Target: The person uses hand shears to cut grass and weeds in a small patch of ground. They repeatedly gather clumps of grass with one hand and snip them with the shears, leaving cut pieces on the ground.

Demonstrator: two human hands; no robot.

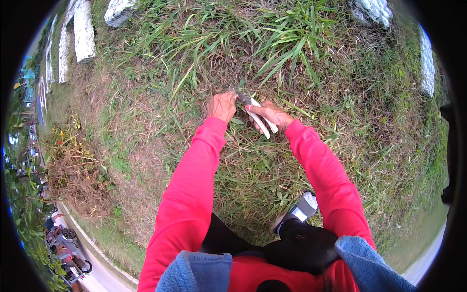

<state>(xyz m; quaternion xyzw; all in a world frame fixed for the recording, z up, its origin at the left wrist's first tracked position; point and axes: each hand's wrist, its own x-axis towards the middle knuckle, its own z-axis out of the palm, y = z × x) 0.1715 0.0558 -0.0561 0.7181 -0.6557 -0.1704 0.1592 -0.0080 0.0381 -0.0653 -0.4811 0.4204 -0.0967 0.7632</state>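
Note:
My right hand [271, 114] is closed around the white handles of a pair of garden shears [263, 118], whose dark blades point up and left. Close beside the blade tips, my left hand [222, 106] has its fingers curled down at the grass; whether it grips any stems cannot be told. Cut-looking grass blades [251, 146] lie under and below both hands. Above them grows a tuft of long broad-bladed grass [299, 40].
White-painted blocks [84, 33] stand along the top left, others [375, 12] at the top right. A heap of dry plants [78, 175] lies left. Beyond a kerb [91, 246], a wheeled vehicle [67, 248] stands on the road. My shoe [306, 206] is below.

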